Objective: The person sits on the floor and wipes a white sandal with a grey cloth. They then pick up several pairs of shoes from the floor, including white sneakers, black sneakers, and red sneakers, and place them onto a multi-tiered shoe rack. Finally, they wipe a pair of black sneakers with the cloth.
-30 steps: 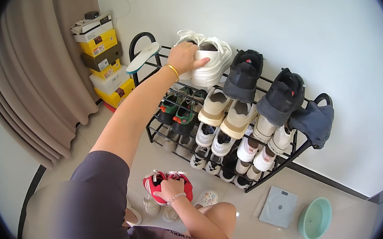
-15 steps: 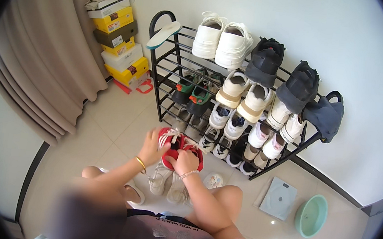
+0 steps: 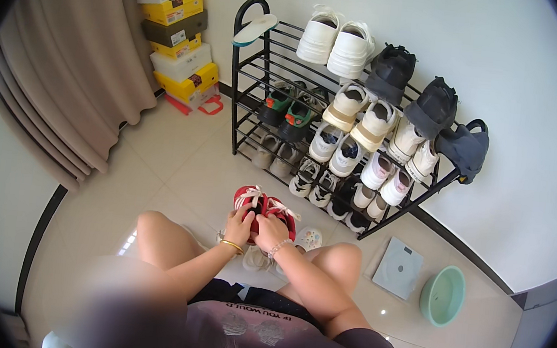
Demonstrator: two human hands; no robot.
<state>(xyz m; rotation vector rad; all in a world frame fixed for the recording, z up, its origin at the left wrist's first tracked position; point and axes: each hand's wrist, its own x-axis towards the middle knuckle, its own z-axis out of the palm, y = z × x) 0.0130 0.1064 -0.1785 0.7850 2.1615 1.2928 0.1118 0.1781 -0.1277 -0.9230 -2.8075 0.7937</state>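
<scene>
A pair of red shoes with white laces is held side by side in front of me, toes pointing away. My left hand (image 3: 240,226) grips the heel of the left red shoe (image 3: 244,195), fingers at its opening. At the heel of the right red shoe (image 3: 285,213), my right hand (image 3: 270,231) is closed, its fingers partly inside the opening. The two hands nearly touch. Below them, a pale beige sneaker (image 3: 257,259) shows on the floor, mostly covered by my hands. My right foot wears a white clog with coloured charms (image 3: 310,238).
A black shoe rack (image 3: 234,96) holding several pairs stands ahead, with a white insole (image 3: 255,29) on its left end. Stacked shoe boxes (image 3: 179,33) stand by the beige curtain (image 3: 67,66). At right are a grey scale (image 3: 398,269) and a green basin (image 3: 442,296).
My left hand has moved from the outer side of the left red shoe to its heel, its fingers closing there. The view has shifted slightly, and my knees show more.
</scene>
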